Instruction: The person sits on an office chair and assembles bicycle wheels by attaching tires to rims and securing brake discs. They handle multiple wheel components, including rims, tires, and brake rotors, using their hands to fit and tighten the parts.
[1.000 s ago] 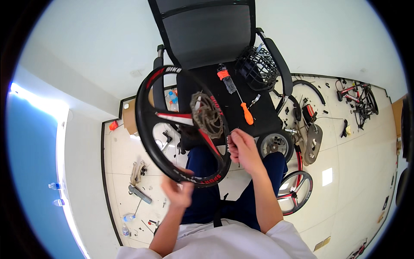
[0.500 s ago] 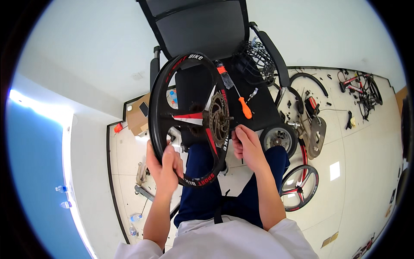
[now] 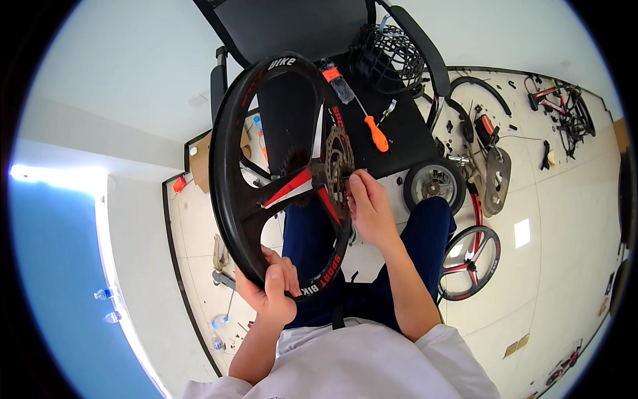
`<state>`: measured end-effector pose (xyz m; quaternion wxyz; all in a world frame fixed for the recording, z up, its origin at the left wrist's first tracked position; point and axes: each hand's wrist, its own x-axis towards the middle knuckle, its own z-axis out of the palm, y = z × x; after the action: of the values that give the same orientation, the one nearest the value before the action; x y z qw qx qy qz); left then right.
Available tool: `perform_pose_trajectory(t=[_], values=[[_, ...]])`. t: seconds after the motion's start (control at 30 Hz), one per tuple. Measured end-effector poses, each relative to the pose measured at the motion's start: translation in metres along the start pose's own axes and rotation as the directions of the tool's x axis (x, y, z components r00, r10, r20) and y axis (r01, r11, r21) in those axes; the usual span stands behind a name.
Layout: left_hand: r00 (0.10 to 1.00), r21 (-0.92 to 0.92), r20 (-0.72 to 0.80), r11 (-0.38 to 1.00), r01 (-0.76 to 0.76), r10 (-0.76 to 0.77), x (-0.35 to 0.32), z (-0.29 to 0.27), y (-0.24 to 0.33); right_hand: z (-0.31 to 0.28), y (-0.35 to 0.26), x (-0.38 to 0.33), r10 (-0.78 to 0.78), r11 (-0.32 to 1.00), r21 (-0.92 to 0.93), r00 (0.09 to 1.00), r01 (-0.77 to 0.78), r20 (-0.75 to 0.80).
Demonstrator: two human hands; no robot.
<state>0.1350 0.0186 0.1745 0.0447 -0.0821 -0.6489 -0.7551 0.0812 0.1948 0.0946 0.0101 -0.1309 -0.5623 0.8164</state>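
Observation:
A black bicycle wheel (image 3: 229, 219) with broad red-and-white spokes stands tilted upright before me. My left hand (image 3: 269, 292) grips its lower left rim, fingers curled round the edge. A metal brake disc (image 3: 340, 159) with holes sits at the hub on the wheel's right side. My right hand (image 3: 370, 209) is closed in a pinch beside the disc, close to the hub axle; whatever its fingers hold is hidden. Behind the wheel a dark toothed sprocket (image 3: 296, 163) shows between the spokes. An orange-handled screwdriver (image 3: 377, 135) lies on the black chair seat (image 3: 409, 143).
A black wire basket (image 3: 392, 63) and an orange-and-black packet (image 3: 337, 83) rest on the chair. Right of my knee are a small tyred wheel (image 3: 435, 189) and another spoked wheel (image 3: 470, 266). Bike parts (image 3: 565, 113) and bottles (image 3: 217, 342) lie about the floor.
The wheel has come closer and tilted a little. My right hand has moved slightly up and left against the disc's hub area; my left hand has shifted down along the rim.

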Motion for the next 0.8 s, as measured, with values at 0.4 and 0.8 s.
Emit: perform_pose_trajectory(t=[0.4, 0.8], values=[[0.999, 0.018, 0.044, 0.999, -0.032, 0.031, -0.008, 0.004, -0.002, -0.001, -0.009, -0.01, 0.13, 0.979, 0.16, 0.991, -0.129, -0.001], [0.995, 0.04, 0.076, 0.997, -0.072, 0.069, -0.02, 0.005, -0.008, -0.002, -0.02, -0.019, 0.303, 0.923, 0.254, 0.953, -0.289, -0.017]])
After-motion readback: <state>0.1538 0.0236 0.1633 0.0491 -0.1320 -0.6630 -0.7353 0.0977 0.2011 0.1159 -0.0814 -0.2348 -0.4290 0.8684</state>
